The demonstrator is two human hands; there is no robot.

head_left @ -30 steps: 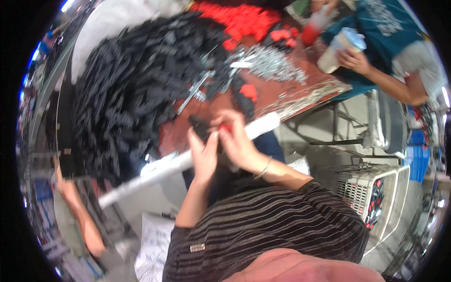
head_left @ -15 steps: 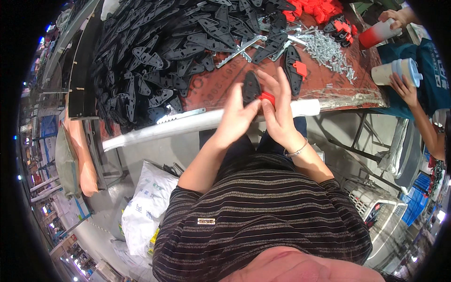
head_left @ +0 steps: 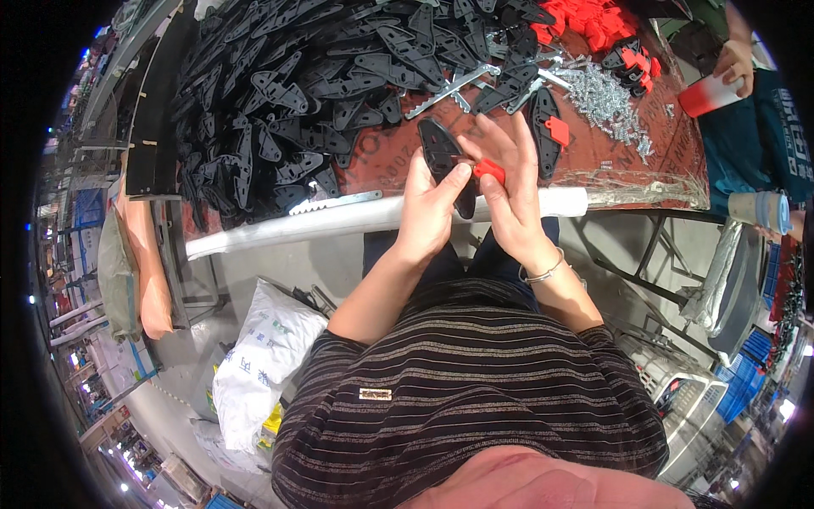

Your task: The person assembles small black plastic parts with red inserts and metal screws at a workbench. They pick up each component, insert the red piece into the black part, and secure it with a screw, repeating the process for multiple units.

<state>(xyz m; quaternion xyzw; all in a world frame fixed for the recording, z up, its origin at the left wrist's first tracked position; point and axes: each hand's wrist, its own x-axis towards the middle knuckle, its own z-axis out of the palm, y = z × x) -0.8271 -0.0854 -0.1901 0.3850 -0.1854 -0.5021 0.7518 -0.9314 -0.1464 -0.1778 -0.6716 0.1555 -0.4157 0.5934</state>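
My left hand (head_left: 426, 208) pinches a flat, pointed black plastic part (head_left: 439, 148) between thumb and fingers, above the table's near edge. The part is tilted, and its lower end reaches toward my other hand. Close beside it, my right hand (head_left: 519, 204) holds a small red plastic tab (head_left: 489, 172) at the thumb, its other fingers stretched upward. The tab and the black part are very near each other; I cannot tell whether they touch. Beyond my right fingers, another black part (head_left: 544, 140) lies on the table with a red tab (head_left: 557, 131) on it.
A large heap of black parts (head_left: 280, 93) covers the table's left. Small metal springs (head_left: 606, 97), red tabs (head_left: 593, 21) and toothed metal strips (head_left: 454, 91) lie farther back. White padding (head_left: 339, 219) lines the front edge. At right, another person's hand (head_left: 736, 64) holds a red-and-white cup (head_left: 710, 95).
The black part has tilted and come down toward me in my left hand, and the red tab shows more fully in my right. The other person's cups have moved right and lower.
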